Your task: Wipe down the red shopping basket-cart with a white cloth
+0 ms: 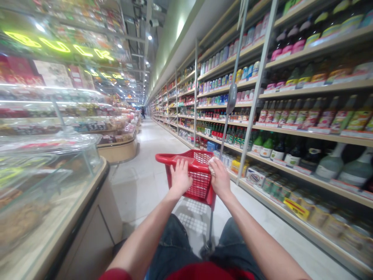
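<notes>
A red plastic shopping cart [199, 185] with a grid-walled basket stands right in front of me. My left hand [180, 179] lies over the middle of its red handle [164, 157], fingers curling across the bar. At the handle's right end, my right hand [220, 179] is closed, with a crumpled white tissue [212, 164] pinched in it against the bar. No goods show through the visible part of the basket. One thin metal leg [210, 227] of the cart runs down to the floor.
Tall shelves [305, 132] of bottles and cans line the right side. To the left stand a glass-topped display counter [96, 171] and a rounded goods stand [119, 151]. A pale tiled aisle [151, 134] runs ahead, with a distant person [143, 112]. A metal pole [233, 77] rises at right.
</notes>
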Tool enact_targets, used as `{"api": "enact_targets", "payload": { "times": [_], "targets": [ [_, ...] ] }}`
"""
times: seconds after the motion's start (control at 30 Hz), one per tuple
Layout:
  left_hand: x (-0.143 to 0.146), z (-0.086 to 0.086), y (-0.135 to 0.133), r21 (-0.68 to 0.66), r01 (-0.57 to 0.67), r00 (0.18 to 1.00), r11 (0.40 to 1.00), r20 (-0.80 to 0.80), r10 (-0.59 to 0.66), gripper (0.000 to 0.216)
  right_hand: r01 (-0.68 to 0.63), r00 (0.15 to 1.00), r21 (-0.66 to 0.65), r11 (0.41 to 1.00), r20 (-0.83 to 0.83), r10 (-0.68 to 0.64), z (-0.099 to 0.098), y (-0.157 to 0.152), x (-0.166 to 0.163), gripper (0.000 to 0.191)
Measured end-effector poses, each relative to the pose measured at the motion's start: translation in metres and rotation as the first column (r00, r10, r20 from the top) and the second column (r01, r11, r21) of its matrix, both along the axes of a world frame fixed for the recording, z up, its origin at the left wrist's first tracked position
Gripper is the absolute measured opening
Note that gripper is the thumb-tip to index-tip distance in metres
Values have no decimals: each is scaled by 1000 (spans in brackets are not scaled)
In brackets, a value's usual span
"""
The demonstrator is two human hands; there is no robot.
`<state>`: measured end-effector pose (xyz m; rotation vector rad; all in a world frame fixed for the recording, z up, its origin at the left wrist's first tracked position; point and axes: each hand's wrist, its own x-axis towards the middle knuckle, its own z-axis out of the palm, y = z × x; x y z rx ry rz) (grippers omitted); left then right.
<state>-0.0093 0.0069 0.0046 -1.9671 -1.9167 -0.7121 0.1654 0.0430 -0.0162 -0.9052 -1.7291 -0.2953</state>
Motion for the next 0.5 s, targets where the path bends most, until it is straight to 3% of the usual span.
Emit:
{"api": "enact_targets", "payload": {
  "times": [0.2,0.4,0.5],
  "targets": [
    [9,-3,-6,36,70,997,997,-34,-68,63,-105,983,9,994,151,103,-5,-4,-26,46],
    [8,-3,-7,70,80,997,994,-16,-79,61,82,995,-32,996,65,-80,1,12,15,40],
    [12,-5,-8,72,101,995,992,-14,-100,63,98,995,-53,994,12,-97,6,15,15,42]
  ]
}}
